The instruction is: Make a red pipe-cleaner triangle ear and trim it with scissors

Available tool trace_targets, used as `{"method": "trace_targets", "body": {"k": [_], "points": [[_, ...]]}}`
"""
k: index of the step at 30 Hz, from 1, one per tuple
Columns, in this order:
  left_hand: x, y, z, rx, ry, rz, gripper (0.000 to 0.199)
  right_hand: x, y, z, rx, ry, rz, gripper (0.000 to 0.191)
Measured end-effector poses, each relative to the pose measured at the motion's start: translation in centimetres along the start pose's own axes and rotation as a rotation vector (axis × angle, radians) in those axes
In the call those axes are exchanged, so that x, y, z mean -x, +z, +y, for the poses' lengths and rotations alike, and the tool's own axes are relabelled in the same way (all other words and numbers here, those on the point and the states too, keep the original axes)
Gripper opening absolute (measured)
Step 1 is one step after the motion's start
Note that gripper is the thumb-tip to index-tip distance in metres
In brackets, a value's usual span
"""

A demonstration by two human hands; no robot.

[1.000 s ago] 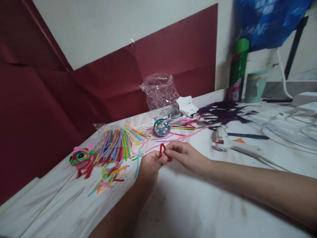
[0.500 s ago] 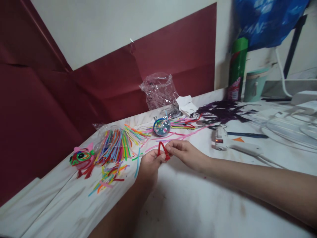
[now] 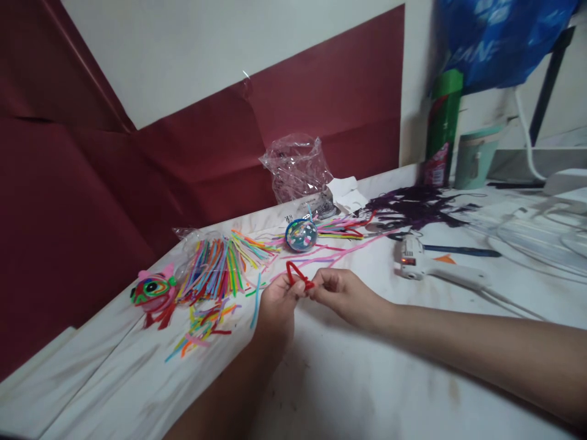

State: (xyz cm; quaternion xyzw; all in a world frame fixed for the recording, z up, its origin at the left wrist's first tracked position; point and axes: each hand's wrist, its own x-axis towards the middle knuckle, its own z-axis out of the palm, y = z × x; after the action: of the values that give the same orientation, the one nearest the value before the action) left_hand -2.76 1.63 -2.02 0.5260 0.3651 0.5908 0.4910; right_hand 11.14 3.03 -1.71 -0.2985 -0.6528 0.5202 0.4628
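Observation:
A bent red pipe cleaner (image 3: pixel 290 271) is pinched between both hands above the white marbled table. Its loop rises over the fingertips of my left hand (image 3: pixel 280 300), whose thumb presses on it. My right hand (image 3: pixel 343 292) grips its lower right end with thumb and forefinger, close beside the left thumb. Just behind the hands lies a clear ball with coloured spots inside (image 3: pixel 301 236). Pink pipe cleaners (image 3: pixel 353 250) stretch across the table behind my right hand.
A colourful figure (image 3: pixel 155 294) and a bundle of pipe cleaners (image 3: pixel 217 269) lie left. Short cut pieces (image 3: pixel 200 330) are nearer. A glue gun (image 3: pixel 413 260) with its cord lies right. Behind are purple strands (image 3: pixel 413 206), a green can (image 3: pixel 444 128) and a cup (image 3: pixel 476 157).
The red loop has tilted to the left. My right hand has moved slightly down, and its fingers now hold the lower end of the pipe cleaner.

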Motion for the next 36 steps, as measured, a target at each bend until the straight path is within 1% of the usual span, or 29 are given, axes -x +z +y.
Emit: {"method": "trace_targets", "body": {"k": [3, 7, 11, 16, 19, 24, 27, 30, 36], "points": [[0.12, -0.16, -0.01, -0.008, 0.029, -0.022, 0.01, 0.05, -0.09, 0.14, 0.017, -0.011, 0.013, 0.014], [0.15, -0.11, 0.25, -0.011, 0.048, -0.023, 0.01, -0.03, -0.15, 0.19, 0.035, -0.019, 0.014, 0.013], [0.06, 0.18, 0.6, 0.012, 0.037, 0.018, 0.011, -0.2, -0.17, -0.16, 0.022, -0.017, 0.022, 0.011], [-0.02, 0.27, 0.61, 0.011, 0.026, 0.069, 0.014, -0.13, -0.33, -0.66, 0.029, -0.076, 0.034, 0.007], [-0.06, 0.11, 0.46, 0.005, 0.029, 0.064, 0.013, 0.0, -0.36, -0.73, 0.015, -0.099, 0.02, 0.01], [-0.1, 0.11, 0.61, 0.042, -0.005, 0.043, 0.015, -0.04, -0.3, -0.62, -0.058, -0.061, -0.017, 0.019], [-0.1, 0.15, 0.74, 0.03, -0.031, 0.052, 0.016, -0.11, -0.3, -0.62, -0.08, -0.052, -0.025, 0.02], [-0.08, 0.06, 0.66, 0.01, -0.032, 0.049, 0.014, -0.09, -0.36, -0.62, -0.051, -0.074, -0.004, 0.017], [-0.05, -0.17, 0.31, -0.067, -0.04, 0.046, 0.011, -0.01, -0.53, -0.39, 0.073, -0.161, 0.042, 0.01]]}}
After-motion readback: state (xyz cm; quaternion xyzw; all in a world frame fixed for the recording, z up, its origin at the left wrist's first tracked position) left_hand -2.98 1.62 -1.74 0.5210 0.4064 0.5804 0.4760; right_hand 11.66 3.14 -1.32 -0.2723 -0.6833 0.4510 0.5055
